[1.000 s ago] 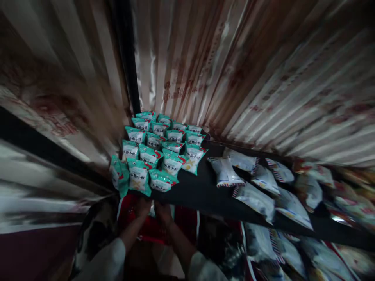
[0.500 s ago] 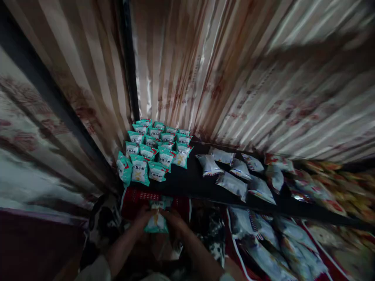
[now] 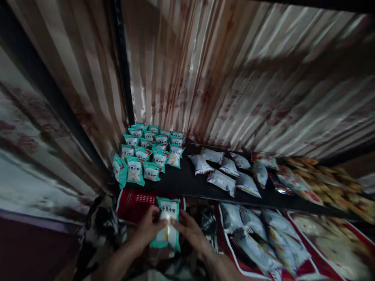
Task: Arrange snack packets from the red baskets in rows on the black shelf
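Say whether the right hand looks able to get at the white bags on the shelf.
Probably yes: nothing visible blocks the right hand from the white bags, some near the front of the shelf. It would first have to release the teal bag, which the left hand also holds.

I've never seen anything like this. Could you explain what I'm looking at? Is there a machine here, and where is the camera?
There's no machine: these are a person's bare hands. The view comes from one camera worn on the head, looking forward and down, so the forearms come in from the bottom edge.

The left hand and right hand together hold a green-and-white packet, thumbs across its front.

Beyond is a dark shelf. On its left stand rows of similar packets; further right lie white packets with striped ends, then yellowish packets, too blurred to read. Below the shelf, a red bin sits just past the hands.
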A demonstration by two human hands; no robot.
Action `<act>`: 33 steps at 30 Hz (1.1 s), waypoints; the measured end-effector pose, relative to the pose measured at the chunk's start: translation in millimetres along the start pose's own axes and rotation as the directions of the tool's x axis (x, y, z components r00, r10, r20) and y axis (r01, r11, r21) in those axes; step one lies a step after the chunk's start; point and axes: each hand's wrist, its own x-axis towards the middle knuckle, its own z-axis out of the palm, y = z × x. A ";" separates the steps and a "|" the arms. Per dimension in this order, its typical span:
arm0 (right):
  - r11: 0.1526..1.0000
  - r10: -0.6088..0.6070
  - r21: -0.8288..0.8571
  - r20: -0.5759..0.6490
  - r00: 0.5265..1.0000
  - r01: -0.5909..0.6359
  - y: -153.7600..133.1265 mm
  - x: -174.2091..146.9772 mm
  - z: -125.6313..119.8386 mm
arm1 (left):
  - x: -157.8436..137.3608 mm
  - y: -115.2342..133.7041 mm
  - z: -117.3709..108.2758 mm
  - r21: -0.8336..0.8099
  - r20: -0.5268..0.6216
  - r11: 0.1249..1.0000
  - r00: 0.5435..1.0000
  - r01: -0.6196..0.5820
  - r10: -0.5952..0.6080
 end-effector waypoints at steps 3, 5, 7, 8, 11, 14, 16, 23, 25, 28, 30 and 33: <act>0.988 -0.148 -0.045 -0.058 0.987 0.146 -16.3 5.1 -7.1 | 6.2 18.6 8.3 0.049 0.031 0.991 0.992 -0.123 0.121; 0.959 -0.270 -0.130 -0.137 0.953 0.253 -25.9 16.7 -12.9 | 13.2 30.1 15.5 0.071 0.007 0.981 0.984 -0.180 0.180; 0.915 -0.384 -0.216 -0.204 0.901 0.341 -34.7 33.5 -19.3 | 22.4 39.3 23.6 0.117 -0.059 0.959 0.962 -0.260 0.268; 0.894 -0.430 -0.244 -0.229 0.873 0.376 -38.7 43.3 -22.5 | 27.4 42.8 27.8 0.151 -0.092 0.940 0.942 -0.308 0.323; 0.845 -0.522 -0.298 -0.284 0.804 0.443 -48.1 75.4 -31.8 | 42.0 49.8 39.0 0.221 -0.102 0.885 0.892 -0.411 0.440; 0.787 -0.598 -0.396 -0.303 0.742 0.473 -52.8 105.6 -39.5 | 54.7 52.4 47.0 0.210 -0.040 0.881 0.897 -0.423 0.440; 0.756 -0.627 -0.458 -0.305 0.717 0.468 -54.2 121.9 -43.1 | 62.9 52.1 50.2 0.211 -0.021 0.879 0.897 -0.427 0.441; 0.705 -0.645 -0.583 -0.289 0.708 0.404 -56.9 153.2 -44.4 | 85.0 47.0 52.1 0.267 -0.049 0.881 0.907 -0.391 0.417; 0.693 -0.652 -0.597 -0.282 0.704 0.403 -55.7 157.5 -44.5 | 87.3 46.6 51.3 0.275 -0.045 0.886 0.916 -0.373 0.400; 0.680 -0.662 -0.607 -0.267 0.700 0.411 -53.1 161.6 -46.8 | 88.7 46.7 49.9 0.283 -0.035 0.889 0.922 -0.361 0.386; 0.673 -0.664 -0.617 -0.260 0.701 0.408 -52.4 163.2 -48.9 | 89.4 46.5 49.2 0.284 -0.032 0.888 0.922 -0.362 0.386; 0.659 -0.677 -0.638 -0.273 0.683 0.399 -53.1 164.6 -50.3 | 90.8 45.0 49.4 0.294 -0.032 0.888 0.925 -0.353 0.378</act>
